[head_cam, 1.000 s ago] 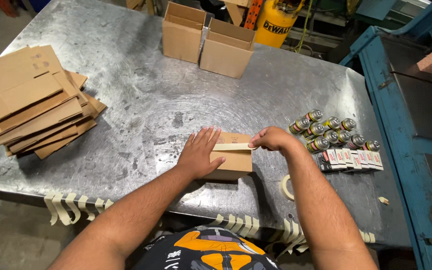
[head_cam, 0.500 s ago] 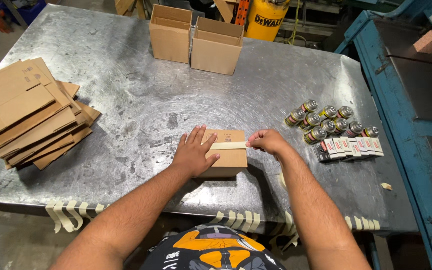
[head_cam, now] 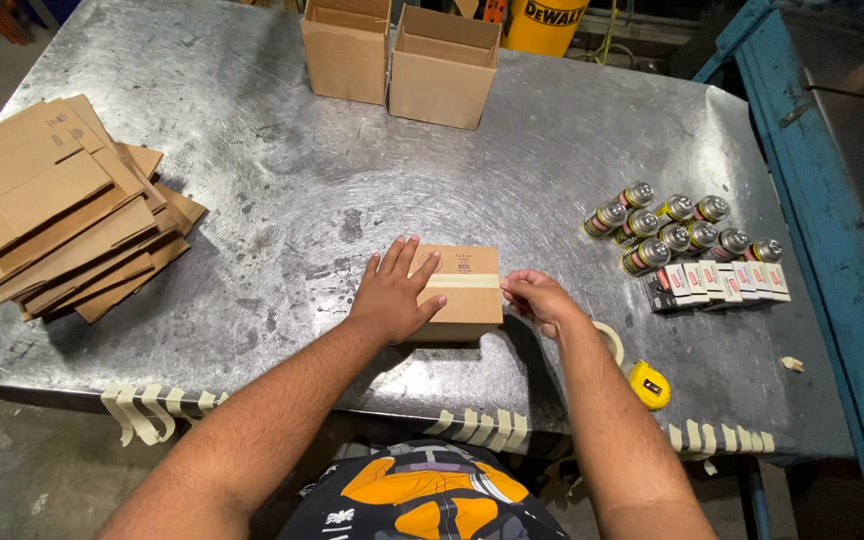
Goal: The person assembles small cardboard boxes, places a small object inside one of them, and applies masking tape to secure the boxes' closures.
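Cardboard box (head_cam: 464,290) sits near the table's (head_cam: 282,190) front edge, long axis toward me, tape strip (head_cam: 464,281) crossing it; I see my left hand (head_cam: 392,292) spread flat on its left side, right hand (head_cam: 540,300) pinching tape at its right edge

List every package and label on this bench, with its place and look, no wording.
Taped box: near edge, under the left hand, right hand at its side; small, brown.
Open boxes: far edge; two, brown.
Flat cartons: left; brown stack.
Cans: right; lying, yellow-labelled.
Small packs: below the cans; white and red row.
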